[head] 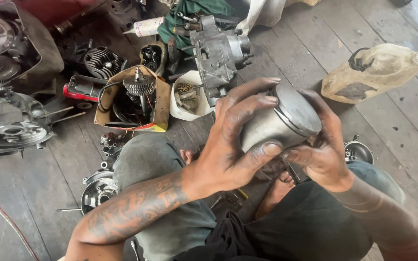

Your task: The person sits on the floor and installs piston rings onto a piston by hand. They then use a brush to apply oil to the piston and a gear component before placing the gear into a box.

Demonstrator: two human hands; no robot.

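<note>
Grimy plank floor (315, 43) is sitting under engine bits everywhere: a crankcase (218, 55), a dirty plastic jug (378, 72), a gear in a cardboard box (139, 87). Both hands are gripping a metal piston (279, 123) above the lap, left hand (233, 140) wrapping it fully, right hand (322, 145) pinching its lower edge.

You are looking at a scene lit by soft, even daylight, brightest in the upper right of the frame, where the grey floor planks (315, 43) look pale and the plastic jug (376, 72) casts only a faint shadow. Your piston (281, 121) catches a mild sheen on its flat crown without harsh glare, while the upper left, around the dark engine parts (10, 125), sinks into dimmer tones. Focus holds sharp at the centre, and you get slight softening and wide-angle stretch toward the bottom corners.
</note>
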